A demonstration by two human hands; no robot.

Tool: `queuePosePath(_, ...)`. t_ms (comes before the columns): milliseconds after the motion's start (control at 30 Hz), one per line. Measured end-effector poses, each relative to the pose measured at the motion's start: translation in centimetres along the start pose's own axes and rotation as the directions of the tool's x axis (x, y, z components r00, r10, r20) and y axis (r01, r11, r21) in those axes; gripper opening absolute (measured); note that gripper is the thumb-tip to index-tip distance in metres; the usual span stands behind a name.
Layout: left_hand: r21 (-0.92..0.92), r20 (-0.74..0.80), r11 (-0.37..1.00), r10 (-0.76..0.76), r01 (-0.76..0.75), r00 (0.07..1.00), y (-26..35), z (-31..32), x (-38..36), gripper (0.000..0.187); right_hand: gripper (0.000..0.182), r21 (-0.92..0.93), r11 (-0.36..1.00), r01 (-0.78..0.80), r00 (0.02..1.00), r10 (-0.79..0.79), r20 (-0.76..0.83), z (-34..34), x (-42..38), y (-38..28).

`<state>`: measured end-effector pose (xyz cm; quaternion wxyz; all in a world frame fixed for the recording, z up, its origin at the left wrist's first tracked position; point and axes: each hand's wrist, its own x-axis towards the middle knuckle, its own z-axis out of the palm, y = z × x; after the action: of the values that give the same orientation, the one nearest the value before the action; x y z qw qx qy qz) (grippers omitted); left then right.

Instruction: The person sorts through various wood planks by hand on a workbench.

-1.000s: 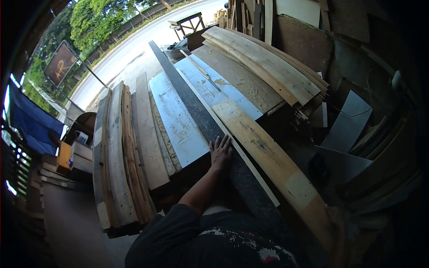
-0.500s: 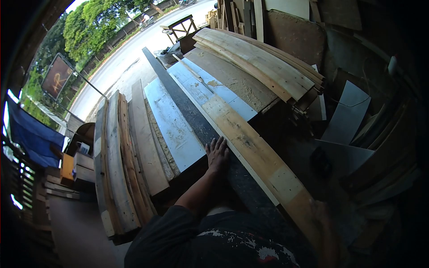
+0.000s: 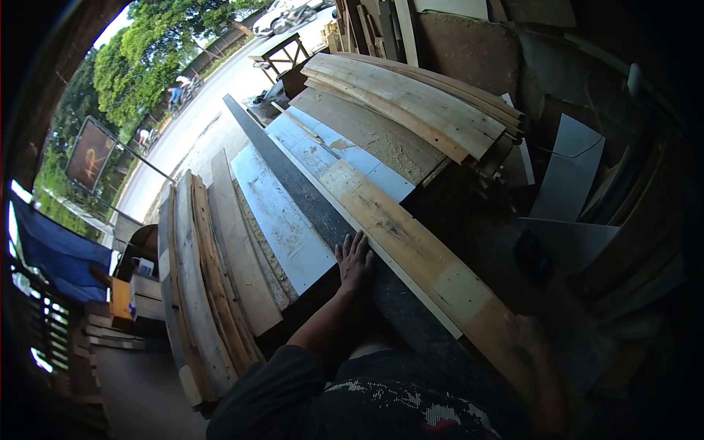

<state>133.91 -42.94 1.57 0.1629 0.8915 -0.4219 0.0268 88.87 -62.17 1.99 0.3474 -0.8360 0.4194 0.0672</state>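
Note:
A long pale wooden board (image 3: 418,246) lies lengthwise beside a long black speckled strip (image 3: 297,183), running away from my body. My left hand (image 3: 355,262) lies flat on the black strip, fingers stretched forward and apart, with the fingertips close to the board's left edge. At the near end, my right hand (image 3: 525,334) grips the board's right edge. It is in deep shade, so its single fingers are hard to make out. Under and beside the strip are white sheets (image 3: 275,213) dusted with sawdust. A thin wooden stick (image 3: 297,122) rests on the far sheet.
Curved planks (image 3: 205,271) are stacked on the left, and more planks (image 3: 411,95) lie at the upper right over a sawdust-strewn panel (image 3: 367,136). White offcuts (image 3: 568,172) lean at the right. Beyond runs a road (image 3: 213,110) with motorbikes.
The wooden board has slid slightly forward, away from me. My left hand stays on the black strip. My view has shifted a little, and more vehicles show on the road.

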Motion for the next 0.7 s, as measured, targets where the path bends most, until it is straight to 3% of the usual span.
queuePosePath(233, 0.005, -0.014, 1.000, 0.000, 0.000, 1.000, 0.0, 0.1, 0.0, 0.052, 0.059, 0.053, 0.998, -0.015, 1.000, 0.014, 0.023, -0.8, 0.5, -2.4)
queuePosePath(333, -0.001, -0.014, 1.000, -0.005, 0.005, 1.000, 0.2, -0.1, 0.1, 0.052, 0.060, -0.048, 0.995, 0.092, 0.988, -0.097, -0.119, 1.6, 2.1, -0.4)
queuePosePath(700, -0.021, 0.013, 0.999, -0.033, 0.033, 0.999, -0.2, 0.0, 0.2, 0.054, 0.063, 0.019, 0.999, -0.027, 0.998, 0.028, -0.054, 1.5, 4.2, -4.2)
